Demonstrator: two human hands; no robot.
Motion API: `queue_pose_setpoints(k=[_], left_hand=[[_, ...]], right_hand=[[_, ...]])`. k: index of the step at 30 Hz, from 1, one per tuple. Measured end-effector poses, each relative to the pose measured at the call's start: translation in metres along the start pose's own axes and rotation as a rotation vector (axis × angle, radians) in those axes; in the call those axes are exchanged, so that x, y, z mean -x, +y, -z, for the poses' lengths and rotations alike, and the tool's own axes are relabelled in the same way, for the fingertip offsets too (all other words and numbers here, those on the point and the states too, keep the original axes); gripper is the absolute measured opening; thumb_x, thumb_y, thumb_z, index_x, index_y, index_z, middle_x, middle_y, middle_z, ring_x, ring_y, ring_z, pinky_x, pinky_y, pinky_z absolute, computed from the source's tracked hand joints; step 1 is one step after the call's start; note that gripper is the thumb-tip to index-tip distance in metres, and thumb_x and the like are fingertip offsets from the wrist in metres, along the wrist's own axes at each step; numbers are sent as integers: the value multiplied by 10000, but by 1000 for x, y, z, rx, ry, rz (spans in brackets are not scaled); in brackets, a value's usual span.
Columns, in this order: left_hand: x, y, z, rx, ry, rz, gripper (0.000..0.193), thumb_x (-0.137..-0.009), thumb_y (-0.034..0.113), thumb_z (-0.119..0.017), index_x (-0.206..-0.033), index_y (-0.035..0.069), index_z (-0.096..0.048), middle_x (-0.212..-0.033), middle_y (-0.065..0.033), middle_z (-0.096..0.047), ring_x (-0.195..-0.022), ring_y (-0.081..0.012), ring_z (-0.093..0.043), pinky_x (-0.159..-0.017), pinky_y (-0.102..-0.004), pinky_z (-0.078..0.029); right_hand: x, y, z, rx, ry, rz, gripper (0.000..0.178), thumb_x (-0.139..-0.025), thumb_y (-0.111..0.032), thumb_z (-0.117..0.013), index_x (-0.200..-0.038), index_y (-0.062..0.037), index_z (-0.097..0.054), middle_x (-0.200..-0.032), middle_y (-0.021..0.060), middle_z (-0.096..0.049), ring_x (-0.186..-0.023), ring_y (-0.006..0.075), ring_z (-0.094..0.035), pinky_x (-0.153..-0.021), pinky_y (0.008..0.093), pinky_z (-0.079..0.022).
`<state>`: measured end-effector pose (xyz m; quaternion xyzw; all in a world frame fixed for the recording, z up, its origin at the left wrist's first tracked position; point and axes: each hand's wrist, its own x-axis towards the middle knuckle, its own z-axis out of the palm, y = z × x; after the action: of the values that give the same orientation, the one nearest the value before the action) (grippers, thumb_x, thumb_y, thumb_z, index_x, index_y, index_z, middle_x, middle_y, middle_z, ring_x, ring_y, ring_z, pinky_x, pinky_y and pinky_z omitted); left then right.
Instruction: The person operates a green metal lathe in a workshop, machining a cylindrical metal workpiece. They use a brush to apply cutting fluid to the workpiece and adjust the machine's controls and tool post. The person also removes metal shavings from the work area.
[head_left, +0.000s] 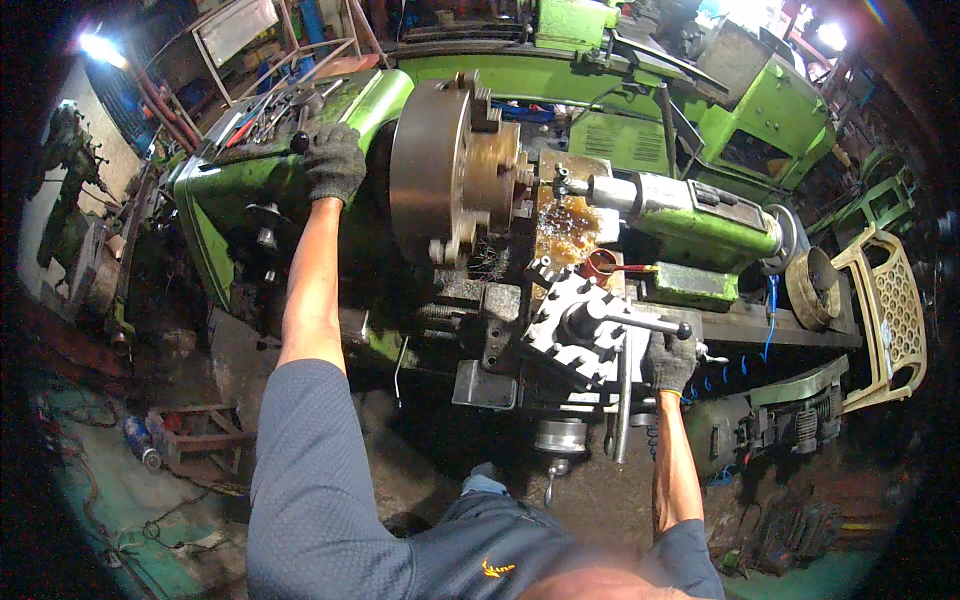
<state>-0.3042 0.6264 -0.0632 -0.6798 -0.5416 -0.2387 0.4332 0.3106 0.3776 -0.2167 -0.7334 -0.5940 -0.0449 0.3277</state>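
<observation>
My left hand [335,165], in a dark knit glove, is at the headstock of a green lathe [205,215]. Its fingers are curled beside the black ball knob of a lever [299,143]; part of the grip is hidden. The big chuck [430,170] is just right of it, with a brown metal workpiece [492,170] in its jaws. My gloved right hand [670,362] is closed around a slide crank handle [708,356], at the right of the square tool post [575,330]. The tool post's clamping lever [645,322] passes just above that hand.
The tailstock [700,220] stands right of the chuck. A brush [635,268] lies in a reddish cup [600,263] behind the tool post. Metal chips and oil cover a plate [570,225]. A beige plastic chair [888,320] is at far right, a small metal stand [205,438] at lower left.
</observation>
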Motion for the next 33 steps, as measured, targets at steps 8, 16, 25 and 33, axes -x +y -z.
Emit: queue_pose_setpoints(k=[8,16,25,33], left_hand=[[-2,-2,-3,57,-29,5,156,-797,158,-587,-934,149,-662,-1024,-74,-628,-1007,-317,-573,-865,-455,-451],[-8,-9,-4,99,119,-70,83,-783,156,-584,-833,167,-650,-880,-61,-614,-903,-304,-595,-783,-441,-457],[17,-40,-39,-393,-103,-70,181,-804,183,-601,-963,140,-677,-1009,-89,-617,-1024,-314,-564,-953,-478,-420],[0,-12,-5,68,-9,-31,141,-795,179,-578,-916,156,-647,-944,-82,-605,-942,-317,-569,-846,-461,-439]], right_hand=[[0,-8,5,-1,5,20,243,-877,-178,-613,-1070,-50,-685,-1055,162,-699,-1011,347,-657,-931,426,-499],[0,-9,4,-88,73,0,236,-814,-103,-635,-1041,-52,-672,-1053,166,-687,-1010,357,-649,-918,440,-495],[-4,-21,2,-83,80,87,145,-883,-139,-610,-989,-50,-654,-984,173,-665,-962,387,-629,-864,460,-489],[0,-14,5,-78,48,30,212,-865,-137,-618,-1045,-40,-672,-1067,190,-681,-1028,391,-632,-928,464,-484]])
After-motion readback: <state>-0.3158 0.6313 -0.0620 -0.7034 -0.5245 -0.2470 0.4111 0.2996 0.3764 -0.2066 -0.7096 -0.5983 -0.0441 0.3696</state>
